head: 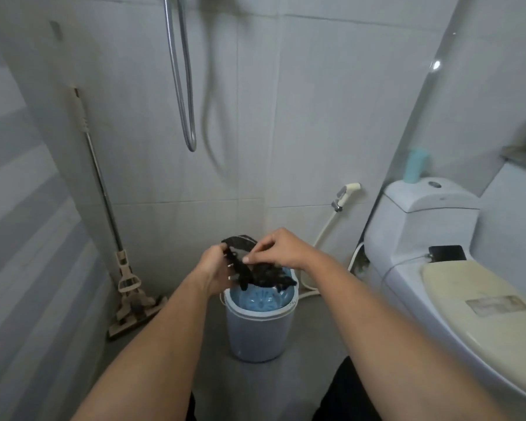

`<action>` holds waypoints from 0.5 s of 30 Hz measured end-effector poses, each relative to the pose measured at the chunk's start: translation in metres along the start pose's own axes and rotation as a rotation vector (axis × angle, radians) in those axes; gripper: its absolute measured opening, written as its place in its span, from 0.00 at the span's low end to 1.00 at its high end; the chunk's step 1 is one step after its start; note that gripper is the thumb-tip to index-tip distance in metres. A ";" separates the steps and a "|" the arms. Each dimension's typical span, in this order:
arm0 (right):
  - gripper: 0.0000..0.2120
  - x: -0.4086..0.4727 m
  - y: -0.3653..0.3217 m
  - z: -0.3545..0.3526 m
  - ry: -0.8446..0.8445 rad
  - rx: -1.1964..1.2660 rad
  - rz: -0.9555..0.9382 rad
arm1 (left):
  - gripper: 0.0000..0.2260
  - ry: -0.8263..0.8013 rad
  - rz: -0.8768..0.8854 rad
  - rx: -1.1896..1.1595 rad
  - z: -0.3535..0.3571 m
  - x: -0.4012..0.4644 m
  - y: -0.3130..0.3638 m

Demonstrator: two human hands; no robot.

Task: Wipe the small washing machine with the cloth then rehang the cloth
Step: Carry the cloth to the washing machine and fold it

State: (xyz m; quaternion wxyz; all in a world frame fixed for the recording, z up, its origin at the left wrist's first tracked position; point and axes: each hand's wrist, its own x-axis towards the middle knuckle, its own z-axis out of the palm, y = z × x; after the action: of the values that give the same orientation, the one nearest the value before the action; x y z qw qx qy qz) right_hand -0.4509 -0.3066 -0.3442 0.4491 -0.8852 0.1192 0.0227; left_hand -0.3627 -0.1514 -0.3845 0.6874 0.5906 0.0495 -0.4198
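A small washing machine (pixel 260 326), round and pale with a blue inside, is seen standing on the grey floor (pixel 164 344) near the centre of the view. A dark cloth (pixel 249 268) is held just above its open top, at about 12 o'clock from the machine, and the lower end of the cloth hangs down to the rim; whether it touches the rim cannot be told.

The cloth is gripped by both hands. The left hand (pixel 214 273) is closed around the left part of the cloth, with the fingers curled. The right hand (pixel 281 249) is closed in a pinch, the thumb and first fingers being pressed on the upper edge of the cloth. The two hands are near each other, with the cloth stretched between them.

At 9 o'clock from the machine, a mop (pixel 125 268) is leaned upright in the corner of the tiled wall. At 3 o'clock a white toilet (pixel 438 268) is placed, with a dark phone (pixel 447 253) lying on it behind the closed lid. A shower hose (pixel 182 86) is hung on the wall at 12 o'clock, well above the hands.
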 end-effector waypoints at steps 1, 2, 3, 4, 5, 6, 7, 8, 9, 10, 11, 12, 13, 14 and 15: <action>0.12 -0.003 0.004 0.002 0.015 0.037 0.015 | 0.17 -0.006 0.025 -0.013 0.003 0.000 0.004; 0.10 -0.004 0.009 0.003 0.064 0.077 0.014 | 0.20 -0.011 0.039 -0.015 0.005 -0.001 0.007; 0.08 -0.003 0.016 0.003 0.154 0.085 0.006 | 0.22 -0.025 0.041 -0.004 0.007 -0.001 0.010; 0.06 -0.002 0.022 0.001 0.248 0.066 -0.005 | 0.23 -0.038 0.042 -0.006 0.008 -0.002 0.012; 0.10 -0.001 0.027 -0.001 0.315 0.017 -0.021 | 0.23 -0.044 0.042 0.001 0.008 -0.002 0.014; 0.16 -0.001 0.030 -0.003 0.339 -0.027 -0.027 | 0.23 -0.048 0.038 0.012 0.008 -0.001 0.016; 0.22 0.000 0.031 -0.004 0.325 -0.053 -0.023 | 0.23 -0.058 0.027 0.033 0.007 0.000 0.017; 0.26 0.000 0.032 -0.005 0.293 -0.068 -0.024 | 0.23 -0.072 0.019 0.052 0.005 0.001 0.018; 0.28 0.001 0.032 -0.005 0.243 -0.054 -0.025 | 0.22 -0.086 0.013 0.081 0.004 0.001 0.020; 0.28 0.003 0.034 -0.004 0.190 -0.017 -0.021 | 0.22 -0.100 0.008 0.104 0.002 0.002 0.020; 0.28 0.005 0.036 -0.002 0.145 0.044 -0.005 | 0.23 -0.108 0.001 0.131 0.000 0.003 0.020; 0.29 0.005 0.037 0.000 0.122 0.093 0.013 | 0.23 -0.113 -0.003 0.144 -0.002 0.004 0.021; 0.32 0.005 0.039 0.002 0.113 0.128 0.022 | 0.23 -0.112 -0.004 0.158 -0.004 0.005 0.021; 0.37 0.006 0.042 0.003 0.119 0.135 0.030 | 0.23 -0.113 -0.001 0.163 -0.007 0.005 0.022; 0.43 0.004 0.043 0.005 0.140 0.119 0.038 | 0.23 -0.116 0.004 0.168 -0.009 0.006 0.022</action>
State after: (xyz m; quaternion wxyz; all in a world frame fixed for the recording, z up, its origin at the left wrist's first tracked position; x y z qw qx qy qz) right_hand -0.4562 -0.3284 -0.3818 0.4910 -0.8539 0.1684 -0.0378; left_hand -0.3408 -0.1484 -0.3732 0.6383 0.6208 -0.0270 -0.4544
